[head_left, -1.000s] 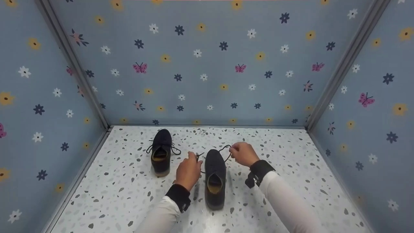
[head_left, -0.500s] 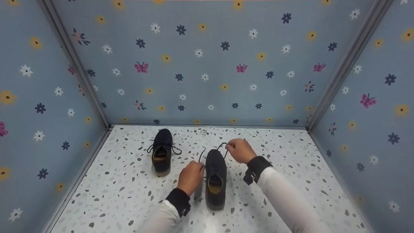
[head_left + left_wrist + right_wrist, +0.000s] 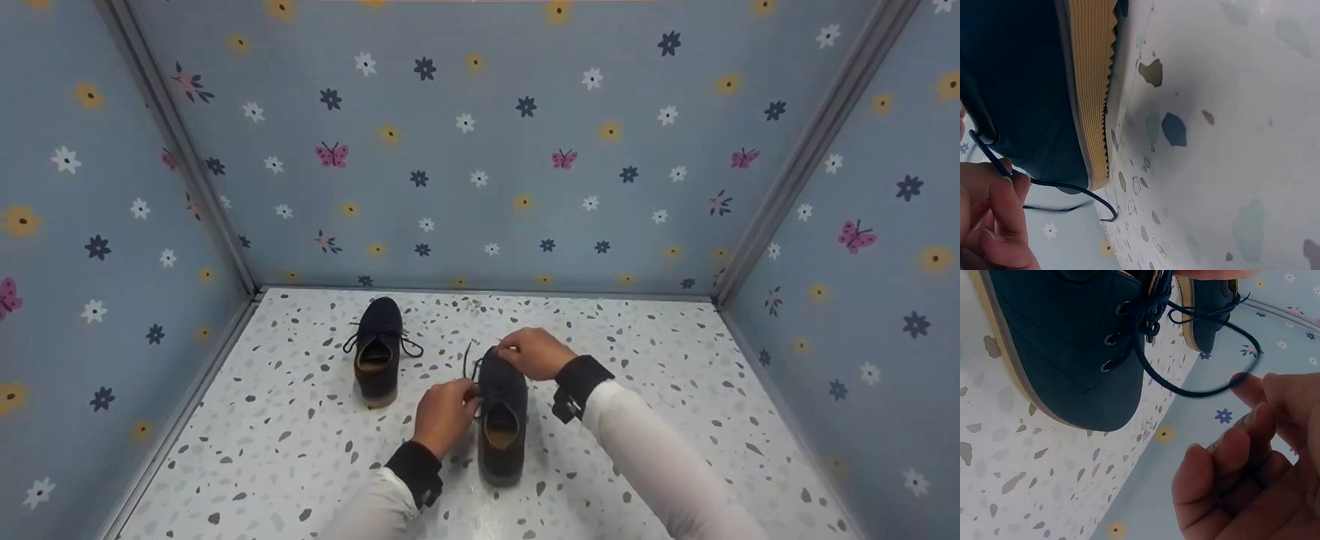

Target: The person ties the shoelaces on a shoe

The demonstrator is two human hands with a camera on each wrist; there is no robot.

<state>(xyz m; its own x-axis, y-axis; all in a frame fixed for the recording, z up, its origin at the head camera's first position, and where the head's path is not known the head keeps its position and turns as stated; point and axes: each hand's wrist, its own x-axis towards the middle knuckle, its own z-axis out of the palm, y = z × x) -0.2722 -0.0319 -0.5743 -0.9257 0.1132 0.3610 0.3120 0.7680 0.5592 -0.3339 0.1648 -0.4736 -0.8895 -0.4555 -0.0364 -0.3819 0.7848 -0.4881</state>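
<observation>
The nearer dark blue lace-up shoe (image 3: 501, 386) stands on the speckled floor with its toe away from me. At its left side my left hand (image 3: 444, 414) pinches a dark shoelace (image 3: 1064, 184), whose free end trails past the fingertips. My right hand (image 3: 538, 354) is over the toe, fingers curled. In the right wrist view a wide loop of shoelace (image 3: 1196, 392) runs from the eyelets to that hand's fingertips (image 3: 1241, 385). The lace is threaded through metal eyelets (image 3: 1109, 340).
A matching shoe (image 3: 379, 349) with a tied bow stands to the left, nearer the back wall. Blue panels (image 3: 480, 150) with flowers and butterflies enclose the white speckled floor (image 3: 637, 450) at the back and both sides.
My right hand has moved left from beside the shoe to over its toe, bringing the lace loop along. The left hand has come lower and closer to the shoe's side, now pinching the lace there.
</observation>
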